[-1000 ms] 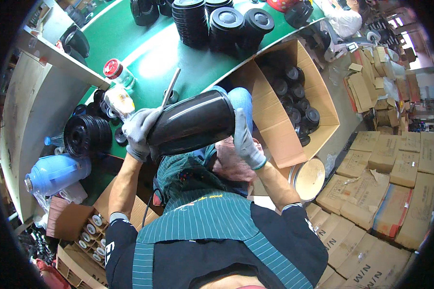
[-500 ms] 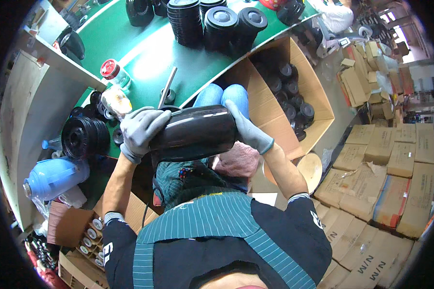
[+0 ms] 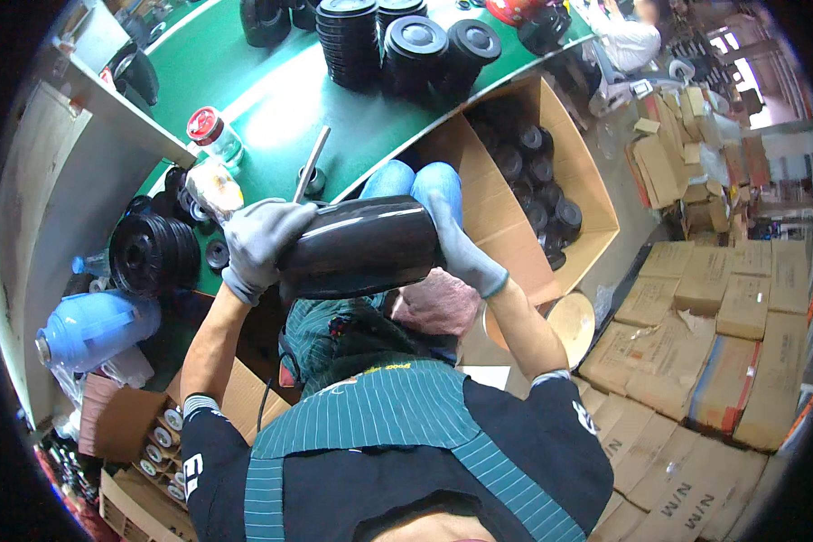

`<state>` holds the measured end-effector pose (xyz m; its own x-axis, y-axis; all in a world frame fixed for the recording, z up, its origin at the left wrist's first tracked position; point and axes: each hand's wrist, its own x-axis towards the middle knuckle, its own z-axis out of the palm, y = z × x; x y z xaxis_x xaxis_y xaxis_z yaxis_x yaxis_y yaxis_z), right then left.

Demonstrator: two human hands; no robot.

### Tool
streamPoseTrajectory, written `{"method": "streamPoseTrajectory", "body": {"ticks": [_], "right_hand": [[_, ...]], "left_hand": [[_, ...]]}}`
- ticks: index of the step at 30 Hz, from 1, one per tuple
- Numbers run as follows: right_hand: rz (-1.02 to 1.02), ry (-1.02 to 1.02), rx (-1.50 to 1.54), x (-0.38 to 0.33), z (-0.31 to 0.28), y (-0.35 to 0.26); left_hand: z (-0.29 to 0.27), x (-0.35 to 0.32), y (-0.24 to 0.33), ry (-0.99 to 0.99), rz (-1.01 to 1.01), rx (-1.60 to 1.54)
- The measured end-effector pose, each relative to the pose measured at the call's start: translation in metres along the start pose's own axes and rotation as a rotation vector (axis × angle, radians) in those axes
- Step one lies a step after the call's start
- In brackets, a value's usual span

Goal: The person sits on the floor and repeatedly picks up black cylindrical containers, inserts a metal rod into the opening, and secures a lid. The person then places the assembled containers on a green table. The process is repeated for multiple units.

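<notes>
A glossy black jug body [image 3: 361,246] lies nearly level across my lap, between my two gloved hands. My left hand [image 3: 264,244], in a grey glove, is wrapped round its left end, thumb and fingers over the upper side. My right hand [image 3: 463,251], also gloved, presses on the right end with the palm against the base and the fingers pointing up and away. The left end's opening is hidden behind the left glove. Beyond the jug body, a metal rod [image 3: 313,163] stands tilted in a small black round holder [image 3: 312,183] on the green table [image 3: 280,117].
Stacked black lids [image 3: 348,45] stand at the table's far side, and a red-lidded jar [image 3: 215,134] nearer. Left are black rings [image 3: 154,253] and a blue jug [image 3: 95,330]. An open carton [image 3: 583,217] of black parts is on the right, beside stacked cartons [image 3: 723,361].
Both hands keep their hold on the jug body, which has barely moved. The whole view has shifted slightly.
</notes>
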<state>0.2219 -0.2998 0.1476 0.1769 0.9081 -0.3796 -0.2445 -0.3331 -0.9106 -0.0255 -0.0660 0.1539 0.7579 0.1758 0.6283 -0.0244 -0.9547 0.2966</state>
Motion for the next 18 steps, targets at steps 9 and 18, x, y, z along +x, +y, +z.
{"method": "streamPoseTrajectory", "body": {"ticks": [9, 18], "right_hand": [[-0.480, 0.169, -0.035, -0.001, 0.026, 0.006], [-0.871, 0.109, -0.628, -0.022, 0.015, -0.009]], "left_hand": [[0.007, -0.007, 0.002, -0.064, -0.381, -0.238], [0.061, -0.059, -0.014, 0.011, -0.633, -0.796]]}}
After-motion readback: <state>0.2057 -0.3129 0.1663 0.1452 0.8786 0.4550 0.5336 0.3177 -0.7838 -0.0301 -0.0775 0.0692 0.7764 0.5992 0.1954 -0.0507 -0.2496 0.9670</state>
